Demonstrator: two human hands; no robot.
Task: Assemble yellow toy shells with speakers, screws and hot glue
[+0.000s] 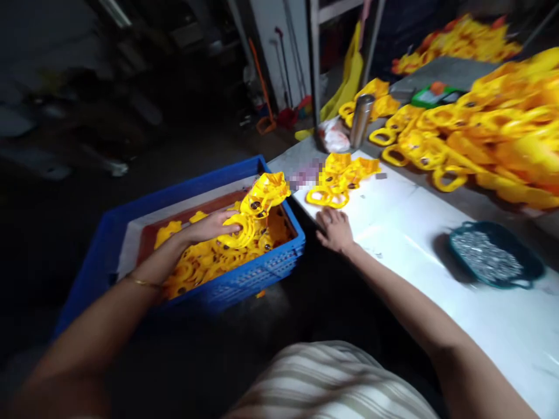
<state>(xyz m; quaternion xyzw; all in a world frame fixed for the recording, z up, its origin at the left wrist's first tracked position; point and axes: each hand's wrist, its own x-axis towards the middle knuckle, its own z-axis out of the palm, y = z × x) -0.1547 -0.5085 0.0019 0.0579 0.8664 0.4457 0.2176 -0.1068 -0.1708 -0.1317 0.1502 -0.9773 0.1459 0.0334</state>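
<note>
My left hand (213, 226) is closed around the ring-shaped handles of yellow plastic pieces (266, 195), which look like more than one stacked together. They are above a blue crate (209, 176) partly filled with similar yellow pieces (209, 265). At the corner of the white tabletop (388, 233), my right hand (335, 230) lies with its fingers spread and holds nothing. Just beyond its fingertips are a few yellow pieces with loop handles (334, 196), apart from the hand as far as I can see.
A big heap of yellow pieces (502, 128) covers the table's far right. A teal basket of small shiny metal parts (487, 253) stands on the white surface. A steel flask (362, 121) and a green tray (430, 96) are farther back. Brooms and a red dustpan (287, 118) lean behind.
</note>
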